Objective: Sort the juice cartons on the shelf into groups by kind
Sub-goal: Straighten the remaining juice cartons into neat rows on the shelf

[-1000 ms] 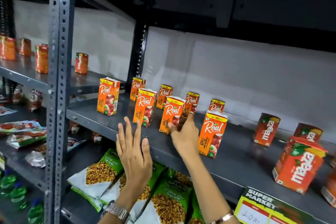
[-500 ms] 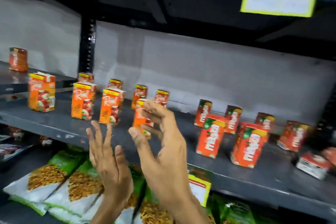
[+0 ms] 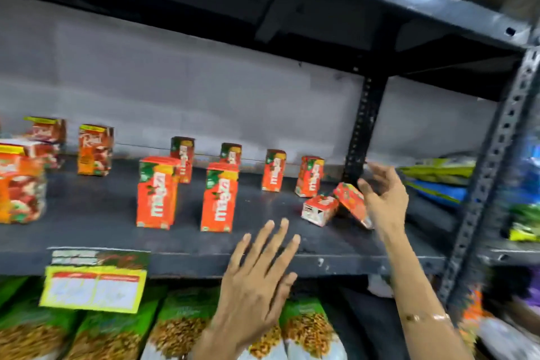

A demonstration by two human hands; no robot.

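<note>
At the left end of the grey metal shelf [image 3: 87, 231] stand the orange Real cartons [image 3: 95, 150], upright and grouped near the back wall, with one large blurred Real carton [image 3: 20, 187] at the frame's edge. Further right the red Maaza cartons [image 3: 157, 193] stand upright in two loose rows, two in front and four behind, well apart from each other. Below the shelf lip hangs a yellow price tag [image 3: 93, 289], and green snack packets [image 3: 187, 327] lie on the level beneath. The left hand [image 3: 257, 280] hovers in front of the shelf edge, fingers spread and holding nothing. Right of it, two toppled Maaza cartons [image 3: 320, 210] lie touching each other (one flat on its side, one tilted), and the right hand [image 3: 385, 199] is just beside the tilted one, fingers loosely curled and apart, not yet gripping it. The step in hand looks like gathering the fallen strays; the next move likely calls for closing thumb and fingers around the tilted carton and standing it with its row.
</note>
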